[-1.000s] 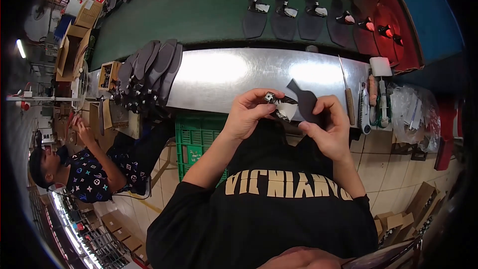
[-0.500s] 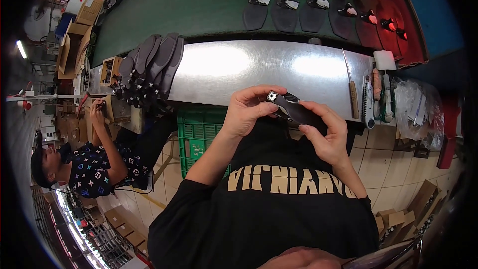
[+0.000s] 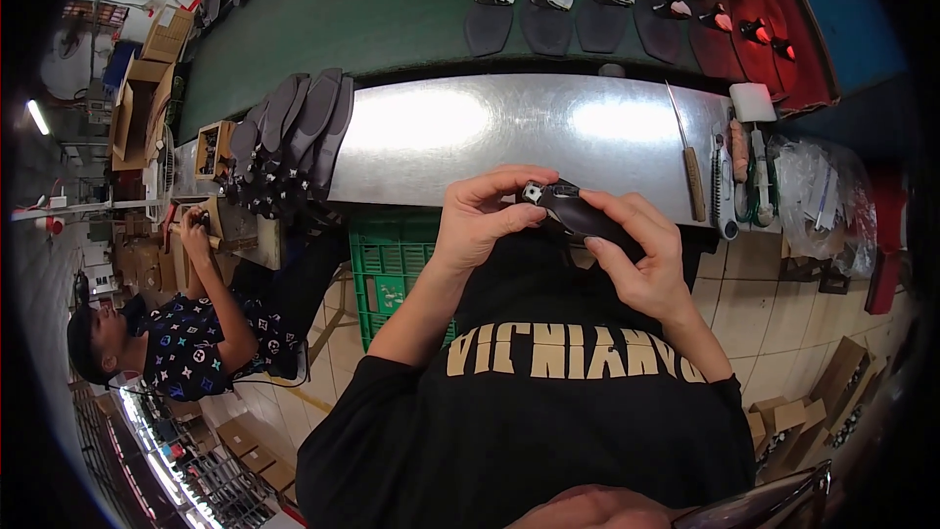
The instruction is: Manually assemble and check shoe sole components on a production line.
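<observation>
My left hand [image 3: 480, 220] pinches the end of a dark sandal [image 3: 599, 222] beside a small shiny metal piece [image 3: 534, 193]. With fingers and thumb, my right hand [image 3: 651, 255] grips the same sandal farther along. Both hands hold it tilted in front of my chest, at the near edge of the metal worktop [image 3: 441, 137]. My fingers cover part of its straps. Left of the hands, a pile of dark sandals [image 3: 308, 118] lies at the end of the worktop.
Beyond the worktop, a row of sandals [image 3: 548, 29] lies on a green belt [image 3: 372, 10], running into red light. An awl [image 3: 693, 176], other hand tools [image 3: 723, 191], a white block [image 3: 752, 103] and a plastic bag [image 3: 827, 216] are right. Left are a green crate [image 3: 382, 264] and a seated co-worker [image 3: 196, 348].
The sandal has turned slightly in my hands, and my right fingers sit a little farther left on it. The row on the belt appears shifted slightly left as the view moves.
</observation>
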`<state>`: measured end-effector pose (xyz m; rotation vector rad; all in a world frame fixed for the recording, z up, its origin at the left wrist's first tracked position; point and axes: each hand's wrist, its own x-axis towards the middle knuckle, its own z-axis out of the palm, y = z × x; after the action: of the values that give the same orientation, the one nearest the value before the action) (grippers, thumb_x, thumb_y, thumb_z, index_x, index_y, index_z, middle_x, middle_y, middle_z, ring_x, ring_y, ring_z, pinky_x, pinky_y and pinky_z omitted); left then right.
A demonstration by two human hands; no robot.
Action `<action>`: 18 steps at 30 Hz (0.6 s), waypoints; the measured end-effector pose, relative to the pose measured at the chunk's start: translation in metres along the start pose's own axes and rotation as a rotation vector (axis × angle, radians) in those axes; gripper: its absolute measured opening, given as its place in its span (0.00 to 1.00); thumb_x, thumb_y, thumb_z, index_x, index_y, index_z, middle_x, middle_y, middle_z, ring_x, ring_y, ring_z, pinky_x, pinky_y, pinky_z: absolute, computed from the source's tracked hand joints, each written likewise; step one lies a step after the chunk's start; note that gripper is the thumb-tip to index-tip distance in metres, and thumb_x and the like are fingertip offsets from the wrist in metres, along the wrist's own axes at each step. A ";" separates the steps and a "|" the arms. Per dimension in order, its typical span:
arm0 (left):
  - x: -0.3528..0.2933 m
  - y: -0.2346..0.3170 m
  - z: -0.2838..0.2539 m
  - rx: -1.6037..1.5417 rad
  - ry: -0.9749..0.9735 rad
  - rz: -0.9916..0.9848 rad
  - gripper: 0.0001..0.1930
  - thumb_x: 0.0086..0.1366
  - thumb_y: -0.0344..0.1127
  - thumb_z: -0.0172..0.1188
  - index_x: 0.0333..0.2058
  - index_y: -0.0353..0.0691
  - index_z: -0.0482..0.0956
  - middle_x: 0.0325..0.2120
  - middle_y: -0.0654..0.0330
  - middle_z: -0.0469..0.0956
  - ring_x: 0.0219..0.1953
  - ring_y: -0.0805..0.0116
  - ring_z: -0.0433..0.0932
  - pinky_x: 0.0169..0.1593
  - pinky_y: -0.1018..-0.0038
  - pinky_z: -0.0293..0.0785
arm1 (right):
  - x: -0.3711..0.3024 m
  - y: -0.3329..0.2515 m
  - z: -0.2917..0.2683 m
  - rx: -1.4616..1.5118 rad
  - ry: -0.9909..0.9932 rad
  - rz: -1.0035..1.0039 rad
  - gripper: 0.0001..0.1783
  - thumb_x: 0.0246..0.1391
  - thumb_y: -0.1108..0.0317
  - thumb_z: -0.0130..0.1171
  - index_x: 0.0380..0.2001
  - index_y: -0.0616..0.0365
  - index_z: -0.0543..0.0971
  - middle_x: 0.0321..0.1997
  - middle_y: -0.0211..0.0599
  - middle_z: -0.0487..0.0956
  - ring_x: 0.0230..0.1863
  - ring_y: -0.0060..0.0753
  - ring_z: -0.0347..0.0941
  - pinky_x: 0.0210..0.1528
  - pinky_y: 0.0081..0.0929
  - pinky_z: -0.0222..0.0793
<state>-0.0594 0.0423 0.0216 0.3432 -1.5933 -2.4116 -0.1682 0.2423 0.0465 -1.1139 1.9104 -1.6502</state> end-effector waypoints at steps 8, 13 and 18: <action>0.002 -0.004 -0.006 0.156 -0.092 0.148 0.19 0.51 0.14 0.59 0.44 0.30 0.82 0.49 0.41 0.78 0.47 0.59 0.81 0.44 0.74 0.83 | 0.009 -0.003 -0.004 -0.181 -0.020 -0.150 0.25 0.44 0.78 0.64 0.51 0.61 0.78 0.33 0.43 0.78 0.31 0.40 0.76 0.34 0.29 0.71; 0.004 -0.005 -0.013 0.154 -0.213 0.153 0.20 0.55 0.13 0.58 0.48 0.31 0.81 0.53 0.43 0.76 0.50 0.61 0.80 0.49 0.75 0.78 | 0.009 -0.004 -0.002 -0.286 0.009 -0.218 0.25 0.43 0.76 0.66 0.48 0.62 0.78 0.33 0.43 0.77 0.31 0.45 0.75 0.35 0.34 0.71; 0.004 -0.007 -0.012 0.164 -0.276 0.131 0.21 0.55 0.13 0.56 0.48 0.31 0.81 0.55 0.42 0.74 0.52 0.61 0.78 0.51 0.74 0.77 | 0.007 -0.001 -0.001 -0.364 -0.038 -0.208 0.26 0.43 0.75 0.66 0.49 0.62 0.76 0.32 0.43 0.76 0.32 0.46 0.74 0.35 0.36 0.71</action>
<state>-0.0598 0.0335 0.0102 -0.0703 -1.8697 -2.3138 -0.1728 0.2375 0.0494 -1.5172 2.1900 -1.3984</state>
